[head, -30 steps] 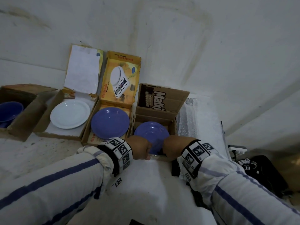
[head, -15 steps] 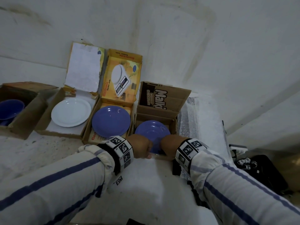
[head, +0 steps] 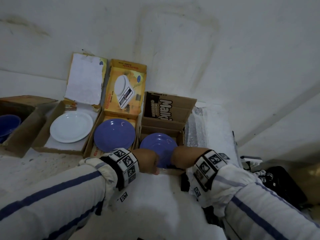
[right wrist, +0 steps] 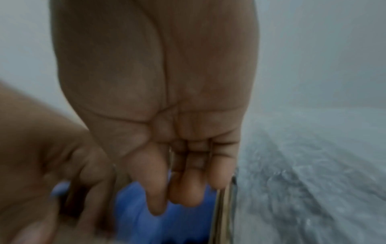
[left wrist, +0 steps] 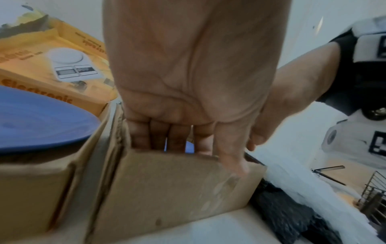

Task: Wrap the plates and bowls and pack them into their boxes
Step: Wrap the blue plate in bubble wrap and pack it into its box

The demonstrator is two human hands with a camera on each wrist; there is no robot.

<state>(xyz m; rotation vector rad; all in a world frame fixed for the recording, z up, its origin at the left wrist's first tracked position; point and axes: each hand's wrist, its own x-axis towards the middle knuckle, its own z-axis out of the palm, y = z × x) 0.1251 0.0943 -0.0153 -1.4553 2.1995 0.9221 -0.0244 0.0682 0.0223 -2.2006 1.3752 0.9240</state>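
Note:
A blue plate [head: 155, 144] lies in the brown carton [head: 162, 130] printed with white letters. Both my hands are at the carton's near edge. My left hand [head: 149, 161] grips the near cardboard wall [left wrist: 177, 189], fingers [left wrist: 158, 138] inside and thumb [left wrist: 231, 158] outside. My right hand [head: 181, 158] reaches down into the same carton, fingers [right wrist: 188, 189] hanging just over the blue plate [right wrist: 135, 214]; blur hides whether they hold anything. A second blue plate [head: 115, 135] sits in the yellow scale box [head: 126, 84], and a white plate [head: 71, 127] in the box to its left.
A blue bowl [head: 8, 125] sits in a brown box at the far left. Bubble wrap [head: 207, 127] lies right of the carton, against the white wall. Black gear [head: 277, 184] is piled at the right. All boxes stand open in a row.
Both hands stay at the carton's near edge. The right wrist has edged slightly left and inward; the plates and boxes have not moved.

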